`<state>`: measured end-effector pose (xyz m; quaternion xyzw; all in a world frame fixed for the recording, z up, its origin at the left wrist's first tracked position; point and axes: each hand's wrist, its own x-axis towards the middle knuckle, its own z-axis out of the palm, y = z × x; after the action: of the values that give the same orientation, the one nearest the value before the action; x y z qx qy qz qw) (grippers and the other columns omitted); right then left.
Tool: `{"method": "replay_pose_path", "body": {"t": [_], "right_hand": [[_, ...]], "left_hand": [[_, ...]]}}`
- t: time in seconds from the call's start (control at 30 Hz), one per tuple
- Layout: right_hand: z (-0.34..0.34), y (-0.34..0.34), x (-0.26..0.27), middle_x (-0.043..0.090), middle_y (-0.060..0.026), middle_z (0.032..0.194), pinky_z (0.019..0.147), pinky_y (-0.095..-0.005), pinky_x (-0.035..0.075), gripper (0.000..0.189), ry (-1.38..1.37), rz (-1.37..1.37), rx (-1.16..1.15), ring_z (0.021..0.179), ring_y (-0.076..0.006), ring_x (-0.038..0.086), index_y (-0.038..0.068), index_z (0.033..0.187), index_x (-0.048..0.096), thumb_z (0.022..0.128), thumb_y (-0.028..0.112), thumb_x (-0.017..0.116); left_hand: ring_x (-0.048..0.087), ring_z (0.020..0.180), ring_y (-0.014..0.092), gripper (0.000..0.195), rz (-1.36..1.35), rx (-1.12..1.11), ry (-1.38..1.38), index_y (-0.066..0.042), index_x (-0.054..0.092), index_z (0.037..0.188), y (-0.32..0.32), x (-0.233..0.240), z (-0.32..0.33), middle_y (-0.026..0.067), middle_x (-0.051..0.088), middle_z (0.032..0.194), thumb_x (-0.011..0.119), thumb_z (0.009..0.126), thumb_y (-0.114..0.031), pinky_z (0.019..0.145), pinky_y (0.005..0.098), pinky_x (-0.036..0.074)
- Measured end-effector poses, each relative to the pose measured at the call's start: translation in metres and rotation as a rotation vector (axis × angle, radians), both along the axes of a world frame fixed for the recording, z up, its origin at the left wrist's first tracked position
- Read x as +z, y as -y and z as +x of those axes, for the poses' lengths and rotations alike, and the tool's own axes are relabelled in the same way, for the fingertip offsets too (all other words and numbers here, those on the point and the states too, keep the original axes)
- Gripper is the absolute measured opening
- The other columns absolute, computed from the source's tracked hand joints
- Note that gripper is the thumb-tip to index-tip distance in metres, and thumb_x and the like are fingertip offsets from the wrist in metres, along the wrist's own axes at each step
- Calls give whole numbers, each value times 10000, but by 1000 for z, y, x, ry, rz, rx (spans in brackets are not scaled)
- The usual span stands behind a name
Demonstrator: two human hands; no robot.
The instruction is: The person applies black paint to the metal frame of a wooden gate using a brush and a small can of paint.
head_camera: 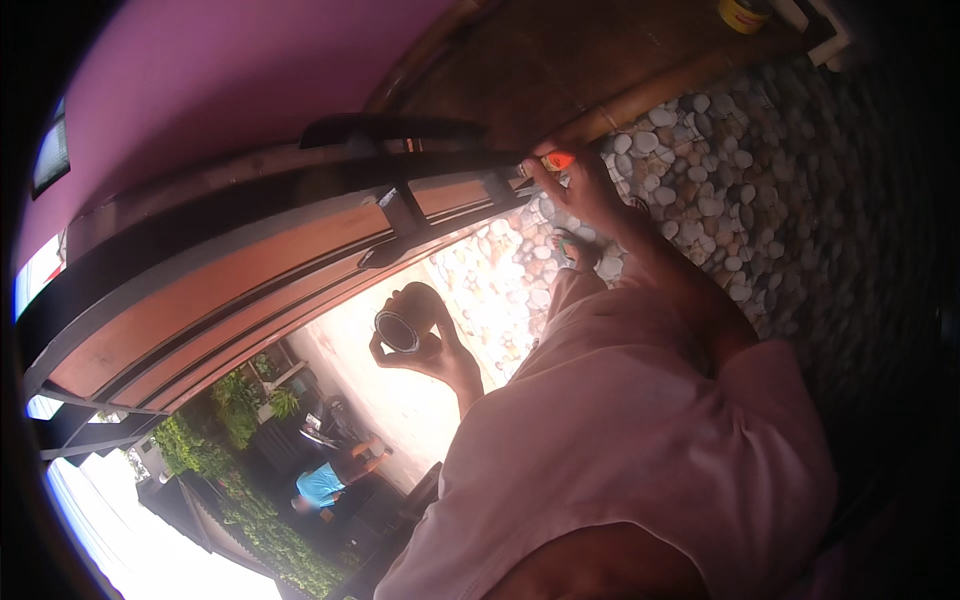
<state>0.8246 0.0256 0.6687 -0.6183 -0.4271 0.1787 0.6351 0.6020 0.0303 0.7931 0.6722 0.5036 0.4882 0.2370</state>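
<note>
My left hand (431, 352) is wrapped around a small cylindrical can (397, 330). Its dark round mouth has a pale rim and is tilted towards me; what is inside is too dark to tell. In my right hand (592, 184) is an orange-handled tool (556, 160), apparently a paintbrush, partly hidden by the fingers. That hand is at the end of a dark metal rail (450, 161), part of a gate or fence with orange panels (262, 289). Whether the tool's tip touches the rail cannot be made out.
Pebble-patterned flooring (697, 195) surrounds my sandalled foot (570, 244). A brown tiled ledge (570, 60) carries a yellow tin (742, 16), beside a purple wall (225, 75). Beyond the gate, a person in a blue shirt (319, 484) is near a parked motorcycle (330, 424) and green plants (240, 420).
</note>
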Motion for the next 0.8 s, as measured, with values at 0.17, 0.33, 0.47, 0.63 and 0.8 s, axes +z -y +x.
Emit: {"method": "replay_pose_path", "body": {"t": [0.17, 0.33, 0.47, 0.63, 0.8], "right_hand": [[-15, -12, 15, 648, -97, 763, 605, -307, 500, 101, -106, 35, 105, 692, -219, 656, 45, 885, 614, 869, 122, 677], [-6, -13, 13, 638, -95, 740, 603, -300, 501, 118, 46, 21, 101, 670, -205, 648, 59, 887, 618, 849, 133, 701], [-11, -19, 15, 634, -88, 733, 582, -299, 497, 115, 39, 47, 104, 653, -194, 642, 54, 878, 610, 847, 120, 699], [0, -14, 16, 630, -87, 688, 544, -301, 489, 108, -25, 56, 65, 601, -204, 640, 46, 873, 613, 850, 113, 694], [-5, -21, 13, 637, -82, 709, 570, -304, 490, 100, 6, 20, 99, 630, -197, 642, 41, 845, 612, 849, 104, 690]], "left_hand": [[479, 1190, 300, 767, 25, 46, -10, -112, 174, 1257, 3, 3, -4, 186, 389, 1274, 725, 735, 3, 1034, 459, 448], [476, 1194, 303, 769, 3, 60, 27, -110, 174, 1257, -1, -3, -9, 193, 385, 1275, 726, 734, 10, 1039, 459, 448], [468, 1208, 313, 779, 8, 32, 62, -104, 168, 1263, -4, -7, -13, 204, 372, 1280, 725, 733, 17, 1047, 460, 449], [461, 1218, 316, 788, -8, 46, 86, -102, 158, 1273, -6, -5, -11, 206, 347, 1300, 716, 734, 35, 1057, 465, 440], [458, 1222, 314, 788, -17, 54, 90, -103, 159, 1273, -7, -5, -10, 206, 345, 1301, 713, 733, 45, 1064, 465, 431]]}}
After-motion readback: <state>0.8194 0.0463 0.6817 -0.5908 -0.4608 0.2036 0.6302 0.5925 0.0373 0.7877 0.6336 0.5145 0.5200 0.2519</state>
